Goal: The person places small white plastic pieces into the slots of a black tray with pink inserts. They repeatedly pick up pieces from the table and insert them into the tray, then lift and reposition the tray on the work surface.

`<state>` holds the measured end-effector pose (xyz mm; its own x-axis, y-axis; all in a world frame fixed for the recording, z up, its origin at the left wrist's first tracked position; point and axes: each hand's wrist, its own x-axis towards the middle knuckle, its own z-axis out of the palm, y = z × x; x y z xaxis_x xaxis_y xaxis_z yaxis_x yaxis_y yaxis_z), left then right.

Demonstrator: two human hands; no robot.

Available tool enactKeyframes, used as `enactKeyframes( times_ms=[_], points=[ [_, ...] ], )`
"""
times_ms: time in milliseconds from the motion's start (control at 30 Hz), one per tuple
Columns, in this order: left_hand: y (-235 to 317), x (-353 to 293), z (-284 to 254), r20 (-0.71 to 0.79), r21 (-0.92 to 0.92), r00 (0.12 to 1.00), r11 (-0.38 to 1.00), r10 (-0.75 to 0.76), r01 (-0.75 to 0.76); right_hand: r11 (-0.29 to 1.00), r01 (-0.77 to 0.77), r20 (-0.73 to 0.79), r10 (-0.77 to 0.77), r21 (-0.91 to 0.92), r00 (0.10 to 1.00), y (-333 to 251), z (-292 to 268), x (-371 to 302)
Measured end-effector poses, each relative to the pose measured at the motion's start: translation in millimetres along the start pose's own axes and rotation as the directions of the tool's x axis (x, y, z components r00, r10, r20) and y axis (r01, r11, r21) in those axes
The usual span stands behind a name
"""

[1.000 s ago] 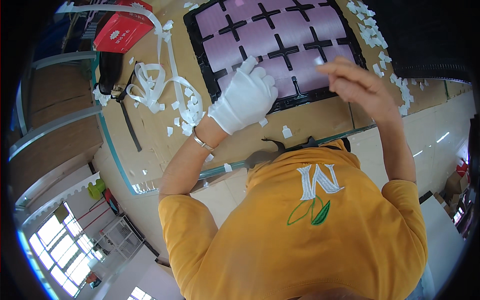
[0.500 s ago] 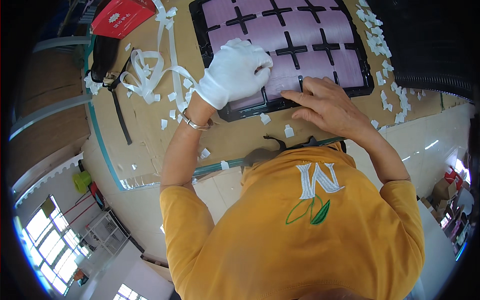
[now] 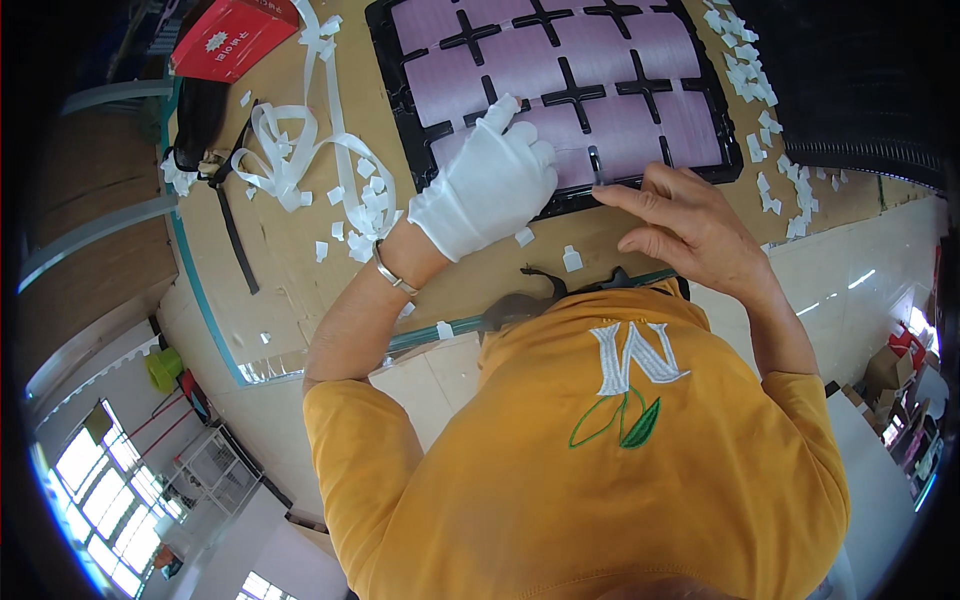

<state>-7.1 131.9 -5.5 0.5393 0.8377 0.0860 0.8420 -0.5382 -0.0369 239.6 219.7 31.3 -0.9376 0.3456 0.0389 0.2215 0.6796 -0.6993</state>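
Note:
A black frame with cross-shaped dividers point(image 3: 573, 95) lies in front of me, pinkish-purple sheet material point(image 3: 525, 70) showing between its bars. My left hand point(image 3: 495, 185), in a white glove, rests over the frame's near left corner. One finger is stretched toward a divider, the others point right, and I see nothing held. My bare right hand point(image 3: 690, 225) is at the near edge, index finger reaching left beside a short divider stub point(image 3: 596, 165). Its thumb stands apart from the fingers, with nothing visible between them. The gloved hand hides part of the frame's near left edge.
Brown board point(image 3: 290, 300) covers the table. White ribbon point(image 3: 300, 160) lies tangled at left, below a red box point(image 3: 235, 40). Small white tabs point(image 3: 572, 258) are scattered around, several heaped at right point(image 3: 750, 75) beside a large black ribbed object point(image 3: 850, 90).
My left hand has gone from curled fingers to stretched ones, and has shifted slightly toward me. My right hand has moved a little right and nearer, its thumb still apart.

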Motion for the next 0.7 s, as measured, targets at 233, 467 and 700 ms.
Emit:
enactKeyframes(
  times_ms=[233,467,700],
  points=[
    [-27,6,6,-0.081,-0.229,0.98,0.96,-0.182,0.159,0.999,0.002,0.092,0.002,-0.042,0.996,6,11,3],
    [-43,5,8,-0.125,-0.37,0.946,0.899,-0.299,0.235,0.994,0.029,0.183,-0.01,-0.102,0.983,12,25,30],
    [-41,5,12,-0.122,-0.362,0.945,0.9,-0.303,0.242,0.99,-0.028,0.223,0.059,-0.141,0.973,17,30,46]
  ],
)
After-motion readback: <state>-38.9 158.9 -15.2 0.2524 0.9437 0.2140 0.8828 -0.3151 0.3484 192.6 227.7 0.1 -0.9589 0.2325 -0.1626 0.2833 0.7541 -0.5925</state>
